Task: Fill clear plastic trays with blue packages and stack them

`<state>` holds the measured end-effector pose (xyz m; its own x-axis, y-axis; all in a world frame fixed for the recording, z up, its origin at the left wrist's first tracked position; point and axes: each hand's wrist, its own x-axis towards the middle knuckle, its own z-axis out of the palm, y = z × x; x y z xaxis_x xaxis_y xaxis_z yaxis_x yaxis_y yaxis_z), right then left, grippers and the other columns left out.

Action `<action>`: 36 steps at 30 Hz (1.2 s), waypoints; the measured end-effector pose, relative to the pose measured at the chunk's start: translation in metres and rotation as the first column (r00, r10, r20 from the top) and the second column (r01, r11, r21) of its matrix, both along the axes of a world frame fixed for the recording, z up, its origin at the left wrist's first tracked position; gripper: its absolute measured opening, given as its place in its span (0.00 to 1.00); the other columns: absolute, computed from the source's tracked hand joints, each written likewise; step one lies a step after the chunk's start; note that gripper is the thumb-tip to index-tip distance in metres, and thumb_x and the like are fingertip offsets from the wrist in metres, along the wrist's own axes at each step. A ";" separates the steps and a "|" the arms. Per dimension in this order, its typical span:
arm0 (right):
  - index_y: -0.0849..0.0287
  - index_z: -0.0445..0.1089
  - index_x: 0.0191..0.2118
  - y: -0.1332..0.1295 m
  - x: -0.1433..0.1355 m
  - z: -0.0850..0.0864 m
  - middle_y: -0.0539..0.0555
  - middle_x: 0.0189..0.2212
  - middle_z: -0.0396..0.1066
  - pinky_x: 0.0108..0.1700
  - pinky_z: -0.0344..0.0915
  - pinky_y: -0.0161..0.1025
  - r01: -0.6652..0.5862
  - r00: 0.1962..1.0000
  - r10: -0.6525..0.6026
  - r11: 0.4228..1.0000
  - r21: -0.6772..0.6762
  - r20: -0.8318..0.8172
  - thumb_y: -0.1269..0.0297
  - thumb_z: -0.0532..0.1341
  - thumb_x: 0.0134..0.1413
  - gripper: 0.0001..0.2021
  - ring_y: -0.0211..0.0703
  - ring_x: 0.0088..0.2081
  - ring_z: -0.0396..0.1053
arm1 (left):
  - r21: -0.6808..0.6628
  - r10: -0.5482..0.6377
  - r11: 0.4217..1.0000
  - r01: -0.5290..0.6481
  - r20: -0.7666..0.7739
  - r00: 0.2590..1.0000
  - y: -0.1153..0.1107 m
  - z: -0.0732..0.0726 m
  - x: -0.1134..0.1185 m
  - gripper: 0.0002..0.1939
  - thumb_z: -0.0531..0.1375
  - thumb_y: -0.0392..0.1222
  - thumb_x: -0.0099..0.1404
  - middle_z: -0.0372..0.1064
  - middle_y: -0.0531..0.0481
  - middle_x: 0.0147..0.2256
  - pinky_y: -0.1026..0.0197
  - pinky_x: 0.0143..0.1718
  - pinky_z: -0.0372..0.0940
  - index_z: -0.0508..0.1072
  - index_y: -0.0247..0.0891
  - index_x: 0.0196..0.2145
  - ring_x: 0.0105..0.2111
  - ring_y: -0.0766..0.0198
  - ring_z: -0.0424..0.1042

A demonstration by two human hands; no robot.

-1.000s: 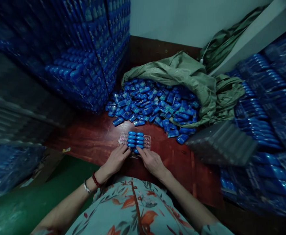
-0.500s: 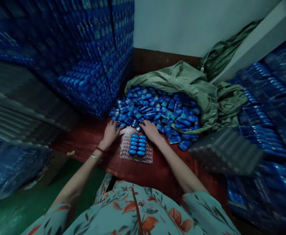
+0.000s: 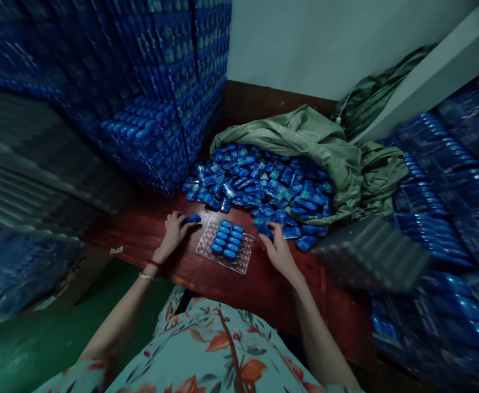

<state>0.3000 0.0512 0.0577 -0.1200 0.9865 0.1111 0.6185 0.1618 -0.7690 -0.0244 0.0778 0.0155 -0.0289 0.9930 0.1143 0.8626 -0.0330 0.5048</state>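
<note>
A clear plastic tray (image 3: 241,263) with rows of moulded hollows lies on the red tabletop, and two rows of blue oval packs (image 3: 228,238) sit in its middle. Left of the tray, my left hand (image 3: 173,232) is closed on a small blue pack (image 3: 191,219). My right hand (image 3: 278,245), to the right of the tray, grips another blue pack (image 3: 262,226), blurred by motion. Behind both hands spreads a heap of loose blue packs (image 3: 259,177), spilling from a green sack (image 3: 305,128).
Tall stacks of filled blue trays (image 3: 169,98) rise at the left. More filled stacks (image 3: 431,207) stand at the right. Nested empty trays lie in a stack (image 3: 372,254) at the table's right and in another stack (image 3: 13,191) at the left. A white wall (image 3: 280,49) closes off the back.
Both hands have drawn back from the heap and moved apart, each now with a blue pack. The clear tray has turned slightly and shifted a little to the left.
</note>
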 end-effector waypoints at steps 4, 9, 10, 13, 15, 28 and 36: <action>0.56 0.67 0.38 -0.052 0.008 0.016 0.50 0.33 0.70 0.36 0.64 0.36 -0.202 0.979 0.198 0.970 -0.134 -0.044 0.58 0.59 0.55 0.09 0.41 0.33 0.67 | 0.025 0.066 0.996 -0.090 0.493 0.868 -0.051 0.011 -0.005 0.13 0.60 0.50 0.58 0.66 0.50 0.33 0.58 0.39 0.62 0.72 0.36 0.31 0.34 0.62 0.65; 0.57 0.65 0.47 -0.076 -0.036 0.001 0.53 0.34 0.70 0.33 0.64 0.35 -0.104 0.990 0.107 0.994 -0.036 0.096 0.65 0.54 0.59 0.11 0.40 0.31 0.67 | -0.129 0.181 0.983 -0.129 0.791 0.585 -0.090 0.019 0.040 0.16 0.67 0.47 0.48 0.71 0.52 0.29 0.61 0.37 0.65 0.72 0.34 0.32 0.31 0.63 0.69; 0.57 0.65 0.47 -0.076 -0.045 -0.001 0.54 0.36 0.70 0.36 0.64 0.36 -0.155 0.968 0.153 0.988 -0.009 0.199 0.69 0.53 0.59 0.11 0.41 0.34 0.68 | -0.146 0.192 0.981 -0.126 0.809 0.556 -0.094 0.018 0.051 0.16 0.67 0.45 0.47 0.72 0.51 0.29 0.61 0.37 0.66 0.72 0.34 0.31 0.31 0.63 0.69; 0.57 0.67 0.46 -0.072 -0.060 0.002 0.57 0.37 0.68 0.41 0.63 0.38 -0.312 0.810 0.278 0.950 -0.022 0.517 0.77 0.49 0.57 0.16 0.45 0.39 0.66 | -0.182 0.220 0.976 -0.123 0.836 0.503 -0.096 0.012 0.072 0.15 0.67 0.44 0.47 0.73 0.51 0.29 0.61 0.36 0.67 0.72 0.34 0.31 0.31 0.63 0.70; 0.56 0.66 0.45 -0.067 -0.062 0.010 0.57 0.38 0.67 0.41 0.62 0.39 -0.361 0.709 0.328 0.929 -0.078 0.624 0.79 0.48 0.57 0.16 0.45 0.40 0.65 | -0.193 0.230 0.973 -0.127 0.837 0.497 -0.095 0.006 0.077 0.15 0.67 0.44 0.48 0.73 0.50 0.30 0.60 0.38 0.67 0.72 0.34 0.32 0.32 0.62 0.71; 0.57 0.66 0.47 -0.036 -0.061 0.026 0.56 0.39 0.68 0.36 0.63 0.36 -0.542 0.570 0.508 0.823 -0.169 0.646 0.74 0.50 0.61 0.13 0.42 0.37 0.67 | 0.150 -0.087 0.988 -0.033 0.725 0.683 -0.105 0.000 0.080 0.13 0.60 0.39 0.61 0.70 0.46 0.41 0.58 0.47 0.67 0.69 0.39 0.45 0.43 0.61 0.71; 0.52 0.65 0.55 -0.050 -0.034 -0.030 0.55 0.38 0.68 0.41 0.66 0.35 -0.403 0.899 0.354 0.899 0.171 0.258 0.67 0.51 0.63 0.17 0.40 0.38 0.68 | 0.423 -0.470 0.843 0.333 0.277 0.838 -0.095 -0.021 0.073 0.16 0.47 0.30 0.67 0.66 0.45 0.43 0.64 0.41 0.68 0.67 0.39 0.49 0.43 0.66 0.69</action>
<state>0.2656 0.0007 0.0275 -0.5243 0.8161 0.2430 0.6232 0.5622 -0.5437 0.0489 -0.0174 -0.0060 0.2566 0.8203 0.5111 0.4932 -0.5659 0.6607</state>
